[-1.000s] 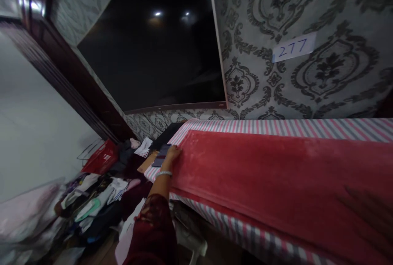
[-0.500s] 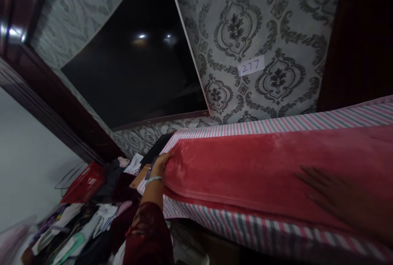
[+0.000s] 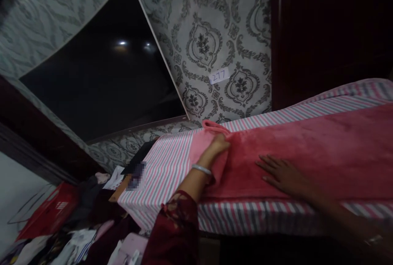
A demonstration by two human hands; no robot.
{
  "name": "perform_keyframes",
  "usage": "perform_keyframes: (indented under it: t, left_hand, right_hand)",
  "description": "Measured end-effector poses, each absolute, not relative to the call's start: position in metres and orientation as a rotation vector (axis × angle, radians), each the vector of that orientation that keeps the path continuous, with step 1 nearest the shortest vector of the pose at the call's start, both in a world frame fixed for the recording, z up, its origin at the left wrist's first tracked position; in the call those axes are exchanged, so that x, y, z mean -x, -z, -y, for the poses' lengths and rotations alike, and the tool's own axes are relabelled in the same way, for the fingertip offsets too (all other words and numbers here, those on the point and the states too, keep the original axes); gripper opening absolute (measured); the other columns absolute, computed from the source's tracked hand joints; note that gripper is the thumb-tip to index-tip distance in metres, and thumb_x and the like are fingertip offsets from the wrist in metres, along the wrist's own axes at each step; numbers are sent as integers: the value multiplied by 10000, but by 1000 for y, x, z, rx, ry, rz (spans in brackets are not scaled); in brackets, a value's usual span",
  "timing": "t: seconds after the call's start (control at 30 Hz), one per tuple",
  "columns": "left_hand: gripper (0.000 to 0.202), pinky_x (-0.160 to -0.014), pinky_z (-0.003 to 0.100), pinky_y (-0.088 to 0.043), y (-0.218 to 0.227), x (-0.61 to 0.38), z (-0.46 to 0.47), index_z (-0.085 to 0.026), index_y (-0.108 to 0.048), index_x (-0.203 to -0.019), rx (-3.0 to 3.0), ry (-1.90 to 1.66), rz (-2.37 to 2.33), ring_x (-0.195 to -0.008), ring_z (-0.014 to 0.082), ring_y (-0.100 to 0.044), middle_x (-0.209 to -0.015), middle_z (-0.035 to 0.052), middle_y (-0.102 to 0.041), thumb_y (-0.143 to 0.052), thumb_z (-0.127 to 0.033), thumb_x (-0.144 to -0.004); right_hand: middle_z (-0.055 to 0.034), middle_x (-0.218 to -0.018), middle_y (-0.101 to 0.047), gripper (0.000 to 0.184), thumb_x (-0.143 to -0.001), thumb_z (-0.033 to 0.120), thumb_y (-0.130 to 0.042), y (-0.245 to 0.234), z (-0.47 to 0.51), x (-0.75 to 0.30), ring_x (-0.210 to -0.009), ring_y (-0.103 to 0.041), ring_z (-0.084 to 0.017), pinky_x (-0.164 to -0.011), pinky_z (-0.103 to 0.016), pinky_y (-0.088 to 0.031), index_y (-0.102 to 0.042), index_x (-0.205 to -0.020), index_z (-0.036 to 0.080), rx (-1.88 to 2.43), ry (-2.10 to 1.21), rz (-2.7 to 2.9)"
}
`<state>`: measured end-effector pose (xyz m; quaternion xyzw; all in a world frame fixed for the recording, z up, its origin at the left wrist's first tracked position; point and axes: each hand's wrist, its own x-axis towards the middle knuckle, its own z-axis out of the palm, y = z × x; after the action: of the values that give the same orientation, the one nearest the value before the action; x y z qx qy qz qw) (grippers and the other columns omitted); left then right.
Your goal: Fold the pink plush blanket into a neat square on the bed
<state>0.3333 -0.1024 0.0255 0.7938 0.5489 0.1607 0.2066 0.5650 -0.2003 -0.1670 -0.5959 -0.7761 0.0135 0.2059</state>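
A red plush blanket (image 3: 325, 146), folded into a long strip, lies on a striped cloth (image 3: 166, 158) that covers a long surface. My left hand (image 3: 219, 144) is closed on the blanket's left end and bends it over to the right, so a paler pink underside shows. A bracelet circles that wrist. Farther right, my right hand (image 3: 281, 173) rests flat on the blanket with its fingers spread. The tips of my left fingers are hidden in the fabric.
A dark television (image 3: 107, 68) hangs on the patterned wall, with a paper label (image 3: 219, 75) reading 277 beside it. At lower left are a red basket (image 3: 50, 211) and heaped clothes (image 3: 76, 244). A dark wooden panel (image 3: 322, 31) stands at right.
My left hand has carried the blanket's left end rightward, folding it over and baring the striped cloth beneath. My right hand appears farther left in view. The camera has turned right.
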Motion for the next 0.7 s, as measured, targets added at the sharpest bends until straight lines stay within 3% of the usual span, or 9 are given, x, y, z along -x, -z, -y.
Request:
perform_keyframes:
  t: [0.07, 0.13, 0.23, 0.37, 0.53, 0.7]
  left_hand:
    - [306, -860, 324, -536, 2, -365, 127, -127, -716, -1058, -2299, -262, -1490, -941, 251, -690, -1005, 141, -744, -632, -86, -766]
    - [414, -890, 380, -528, 22, -382, 152, -93, -661, -1200, -2372, -162, -1492, -1017, 305, -679, -1116, 211, -710, -598, -78, -792]
    - [565, -944, 470, -500, 33, -381, 184, -79, -465, -1440, -2480, -139, -1525, -1121, 344, -641, -1252, 270, -625, -428, -63, -876]
    - [691, -950, 493, -491, 37, -355, 222, -144, -323, -1539, -2730, -251, -1578, -1115, 338, -612, -1250, 216, -610, -502, -145, -871]
    - [772, -970, 549, -461, 64, -328, 259, -212, -355, -1526, -2734, -603, -1621, -1190, 366, -524, -1377, 182, -526, -657, -312, -823]
    - [803, -1014, 599, -429, 97, -319, 270, -240, -387, -1513, -2550, -901, -1776, -1265, 391, -480, -1427, 191, -478, -715, -284, -781]
  right_hand:
    - [-40, -1578, -390, 635, -920, 657, -415, 163, 201, -563, -1456, -347, -330, -1150, -582, -318, -503, -1478, 368, 1652, -32, 2160]
    - [-45, -1571, -399, 631, -922, 642, -435, 159, 203, -562, -1457, -345, -325, -1157, -565, -317, -500, -1481, 359, 1643, -34, 2162]
    - [-55, -1566, -404, 628, -925, 607, -457, 153, 205, -562, -1461, -336, -328, -1162, -568, -304, -489, -1493, 340, 1644, -69, 2180]
    - [-64, -1532, -455, 555, -909, 543, -504, 151, 198, -565, -1441, -373, -337, -1154, -580, -310, -591, -1408, 315, 1619, -151, 2124]
    - [-122, -1315, -653, 454, -920, 382, -486, 142, 170, -558, -1211, -616, -294, -1070, -451, -459, -683, -1282, 193, 1526, -321, 1790]
    - [-151, -1267, -676, 470, -894, 309, -552, 116, 140, -530, -1129, -654, -301, -989, -415, -514, -643, -1314, 119, 1569, -520, 1600]
